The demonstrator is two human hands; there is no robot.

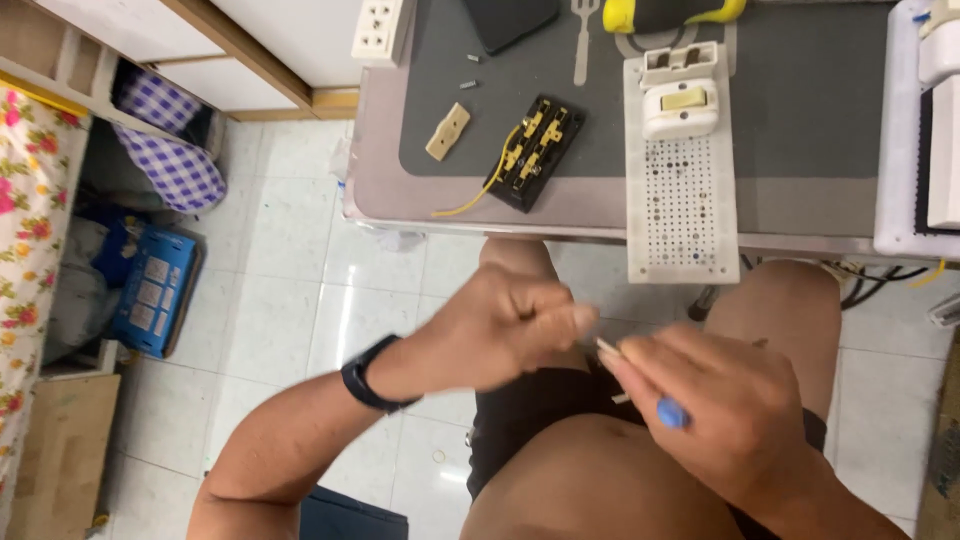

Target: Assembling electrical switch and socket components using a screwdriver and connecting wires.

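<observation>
far left there's a flowery cloth (25,190) and a blue crate (155,290) down on the tiled floor (290,260), with a purple checked cloth (170,150) stuffed in the shelf above it.

moving in, the left hand (500,330) sits over the lap, black watch (368,375) on the wrist. its grip is curled nearly closed, thumb and forefinger pinched at the tip, right up against a thin pale stick (606,347). it's blurry though, so can't really tell if that hand actually has hold of it or is just touching the end.

up on the table (800,120): a small beige plate (448,131), then a black terminal block (536,152) with brass contacts and a yellow wire (480,190) trailing off toward the table edge. next to that a white perforated board (683,190) hangs over the edge, with a white switch (680,107) sitting on it.

right hand (720,410) is just beside the left, fingers wrapped shut around a tool with a blue handle (672,413) poking out between the knuckles. the pale stick comes out at the top of this fist, pointing up-left into the left fingertips, so the two hands basically meet at it, below the table edge and above the black shorts (530,400).
</observation>
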